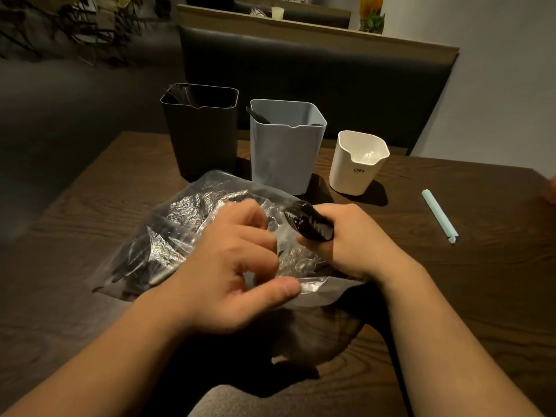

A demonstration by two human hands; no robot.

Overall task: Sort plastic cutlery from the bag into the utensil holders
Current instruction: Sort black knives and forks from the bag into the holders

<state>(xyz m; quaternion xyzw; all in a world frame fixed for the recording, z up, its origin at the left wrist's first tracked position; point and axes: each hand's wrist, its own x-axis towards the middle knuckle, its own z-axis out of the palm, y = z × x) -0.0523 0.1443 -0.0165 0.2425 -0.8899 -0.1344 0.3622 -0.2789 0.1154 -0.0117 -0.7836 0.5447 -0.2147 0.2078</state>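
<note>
A clear plastic bag [180,224] of black and clear cutlery lies on the wooden table [451,296] in front of me. My left hand [231,272] pinches the bag's open edge between thumb and fingers. My right hand [352,239] grips a bunch of black plastic forks [310,222], their tines pointing left over the bag. Behind the bag stand three holders: a black one [200,136] with cutlery at its left inner wall, a grey one [284,149] with a dark piece sticking out at its left, and a small white one [356,164].
A pale blue bag clip [439,215] lies on the table to the right. A dark padded bench back [316,70] stands behind the table. Part of another person's hand shows at the far right edge [552,191].
</note>
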